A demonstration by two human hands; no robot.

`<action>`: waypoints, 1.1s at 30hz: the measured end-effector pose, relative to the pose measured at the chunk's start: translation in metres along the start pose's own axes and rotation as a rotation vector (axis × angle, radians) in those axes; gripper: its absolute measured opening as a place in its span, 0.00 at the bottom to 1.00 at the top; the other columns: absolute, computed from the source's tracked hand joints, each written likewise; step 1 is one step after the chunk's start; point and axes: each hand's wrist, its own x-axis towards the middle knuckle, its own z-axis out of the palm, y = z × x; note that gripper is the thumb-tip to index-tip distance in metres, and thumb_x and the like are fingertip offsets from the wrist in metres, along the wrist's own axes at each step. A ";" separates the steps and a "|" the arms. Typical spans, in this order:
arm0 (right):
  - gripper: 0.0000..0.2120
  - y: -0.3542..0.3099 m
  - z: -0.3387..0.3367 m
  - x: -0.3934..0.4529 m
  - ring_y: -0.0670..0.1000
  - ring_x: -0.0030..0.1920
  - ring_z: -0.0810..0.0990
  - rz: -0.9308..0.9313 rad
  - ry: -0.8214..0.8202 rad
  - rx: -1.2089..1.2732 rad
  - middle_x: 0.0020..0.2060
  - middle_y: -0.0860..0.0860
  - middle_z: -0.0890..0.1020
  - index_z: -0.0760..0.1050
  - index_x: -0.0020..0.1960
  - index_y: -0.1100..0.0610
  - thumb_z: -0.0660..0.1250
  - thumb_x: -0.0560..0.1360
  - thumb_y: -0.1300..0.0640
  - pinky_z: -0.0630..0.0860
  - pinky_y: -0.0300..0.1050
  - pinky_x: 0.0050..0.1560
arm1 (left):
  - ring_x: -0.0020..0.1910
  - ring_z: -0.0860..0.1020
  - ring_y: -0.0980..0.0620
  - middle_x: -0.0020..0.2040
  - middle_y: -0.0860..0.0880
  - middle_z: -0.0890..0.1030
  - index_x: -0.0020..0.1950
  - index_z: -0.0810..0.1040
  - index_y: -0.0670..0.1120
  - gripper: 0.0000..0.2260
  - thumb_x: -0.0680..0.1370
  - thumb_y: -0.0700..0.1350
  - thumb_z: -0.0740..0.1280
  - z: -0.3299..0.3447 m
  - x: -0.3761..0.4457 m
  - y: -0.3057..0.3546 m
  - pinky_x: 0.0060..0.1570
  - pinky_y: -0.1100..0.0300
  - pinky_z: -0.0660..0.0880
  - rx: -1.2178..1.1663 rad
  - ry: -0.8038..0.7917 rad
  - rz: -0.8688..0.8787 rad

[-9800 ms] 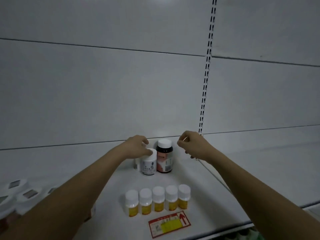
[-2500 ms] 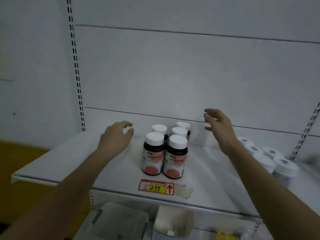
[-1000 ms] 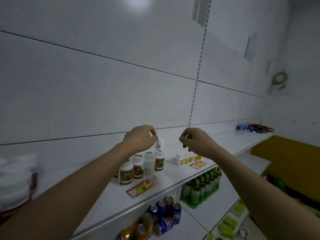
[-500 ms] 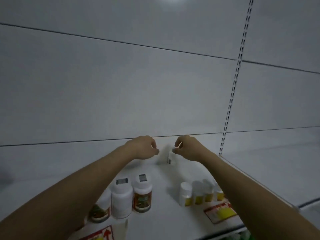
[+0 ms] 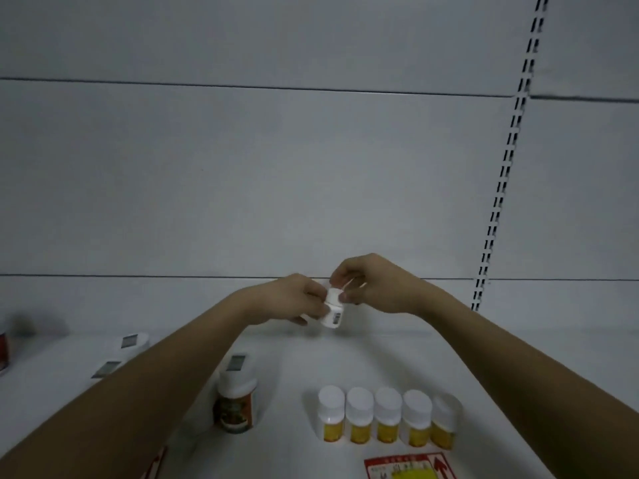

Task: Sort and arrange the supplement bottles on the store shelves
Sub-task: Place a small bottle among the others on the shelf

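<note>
Head view: both hands meet above the back of the white shelf (image 5: 301,368), the left hand (image 5: 290,302) gripping a small white bottle (image 5: 332,311) tilted with its barcode facing the camera, the right hand (image 5: 371,285) pinching its cap. At the front edge stands a row of five white-capped yellow bottles (image 5: 387,418), upright and touching, behind a red price tag (image 5: 409,466). Left of them a brown-labelled bottle (image 5: 237,399) stands upright
</note>
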 end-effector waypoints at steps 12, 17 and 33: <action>0.07 -0.058 -0.028 -0.046 0.48 0.38 0.86 -0.023 0.127 0.036 0.42 0.48 0.85 0.81 0.49 0.55 0.73 0.74 0.52 0.82 0.57 0.52 | 0.40 0.84 0.51 0.51 0.42 0.82 0.50 0.78 0.40 0.15 0.68 0.36 0.78 0.010 -0.051 0.030 0.42 0.61 0.81 -0.368 0.289 0.175; 0.08 -0.068 -0.036 -0.065 0.48 0.42 0.86 0.018 0.086 -0.027 0.45 0.47 0.85 0.81 0.56 0.57 0.68 0.78 0.60 0.82 0.51 0.54 | 0.50 0.82 0.52 0.51 0.50 0.85 0.58 0.79 0.48 0.21 0.67 0.37 0.78 0.017 -0.066 0.033 0.48 0.62 0.77 -0.250 0.257 0.178; 0.12 -0.043 0.018 -0.081 0.48 0.44 0.81 0.173 0.127 -0.121 0.53 0.48 0.81 0.79 0.57 0.54 0.72 0.74 0.61 0.80 0.41 0.43 | 0.53 0.77 0.59 0.54 0.59 0.79 0.58 0.78 0.54 0.08 0.79 0.47 0.65 0.089 -0.151 -0.001 0.50 0.67 0.73 -0.107 0.473 0.197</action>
